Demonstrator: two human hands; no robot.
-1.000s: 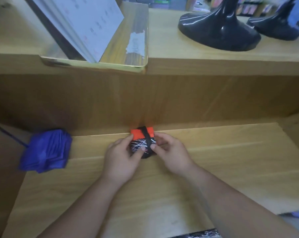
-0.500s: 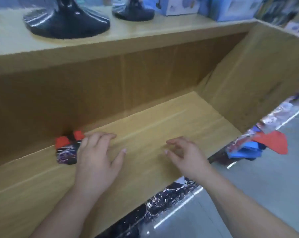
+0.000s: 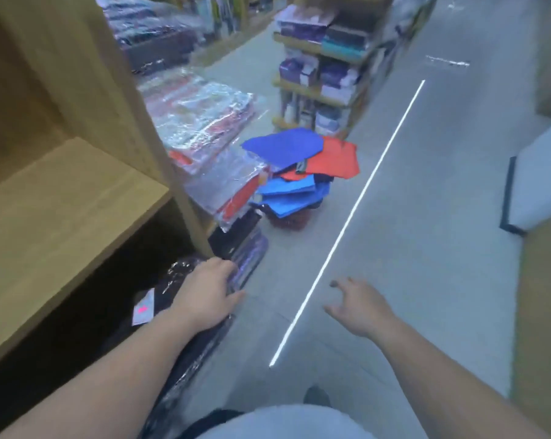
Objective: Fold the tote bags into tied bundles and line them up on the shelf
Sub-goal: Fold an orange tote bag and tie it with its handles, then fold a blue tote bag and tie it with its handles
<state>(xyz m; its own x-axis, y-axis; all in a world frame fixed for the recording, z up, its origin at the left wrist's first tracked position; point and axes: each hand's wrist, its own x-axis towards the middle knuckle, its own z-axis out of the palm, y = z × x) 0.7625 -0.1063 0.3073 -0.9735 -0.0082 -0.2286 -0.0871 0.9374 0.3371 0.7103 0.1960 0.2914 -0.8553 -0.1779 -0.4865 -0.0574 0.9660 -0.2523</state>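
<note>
The single view comes from a wide-angle camera worn on the person's head, looking forward and steeply down along a shop aisle. The wooden shelf [image 3: 61, 210] lies close at the left edge and the grey floor [image 3: 426, 217] fills the right. The left forearm [image 3: 109, 375] and right forearm [image 3: 442, 375] enter from the bottom edge, nearest the lens, while the pile of tote bags [image 3: 299, 166] lies farther off near mid-frame and the far racks [image 3: 324, 74] beyond it are blurred.
</note>
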